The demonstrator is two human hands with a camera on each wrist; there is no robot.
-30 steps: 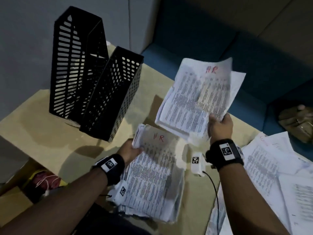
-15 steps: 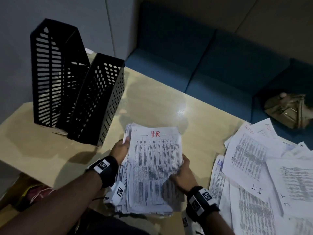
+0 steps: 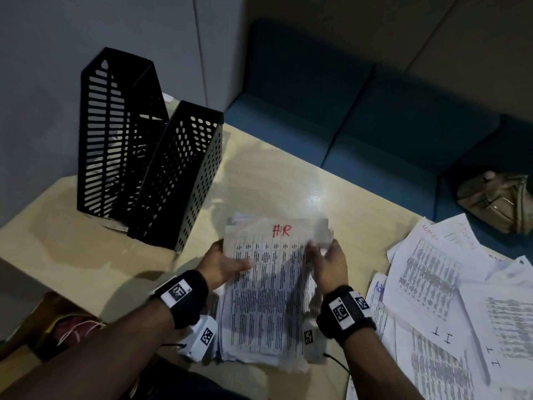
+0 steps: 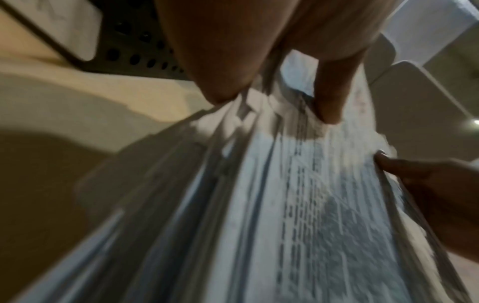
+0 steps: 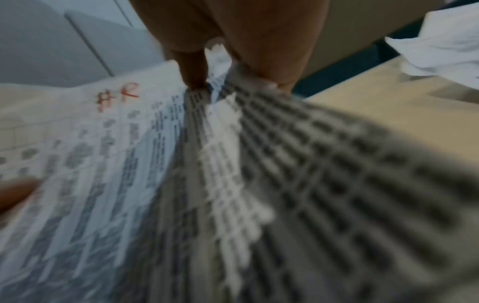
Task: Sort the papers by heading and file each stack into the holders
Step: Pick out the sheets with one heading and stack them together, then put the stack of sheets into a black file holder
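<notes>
HR stack lies flat on the near middle of the table, red heading at its far end, and you have a hand on each long edge of it. Your left hand clasps the left edge, thumb laid across the top sheet and fingers tucked under. Your right hand takes the right edge near the far corner; the wrist view shows its thumb on the top sheet and fingers curled under a few lifted, fanned sheets, so both hands have paper in their hold. You look to be at the squaring-up step for this heading, gathering loose edges before filing. The two black holders stand upright at the far left, touching each other, well apart from the stack. Next, I judge, you need the edges flush, then a firm two-handed lift and a turn to vertical, so the sheets slide into one holder without splaying. Unsorted ADMIN and IT papers still lie spread on the right.
</notes>
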